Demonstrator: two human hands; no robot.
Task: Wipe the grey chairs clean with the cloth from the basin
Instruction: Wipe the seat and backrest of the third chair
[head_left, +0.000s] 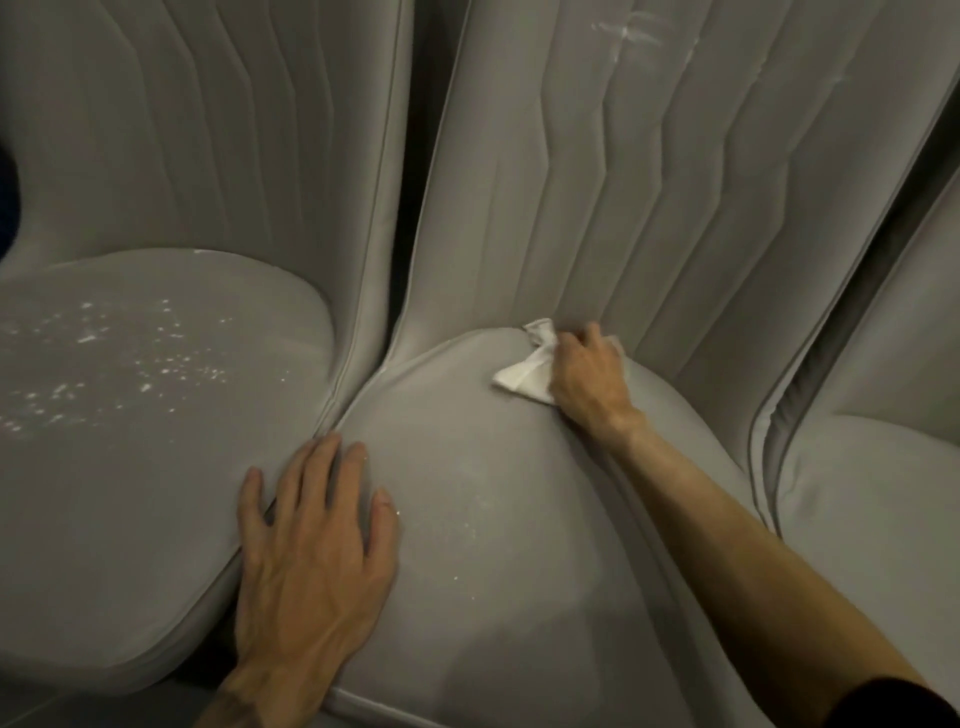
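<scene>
Three grey padded chairs stand side by side. On the middle chair, my right hand grips a white cloth at the back of the seat, where the cushion meets the ribbed backrest. My left hand rests flat with spread fingers on the front left of the same seat, beside the gap to the left chair. Faint white specks lie on the middle seat. The left chair's seat carries many white spots.
A third grey chair shows at the right edge. White smears mark the top of the middle backrest. Dark gaps run between the backrests. No basin is in view.
</scene>
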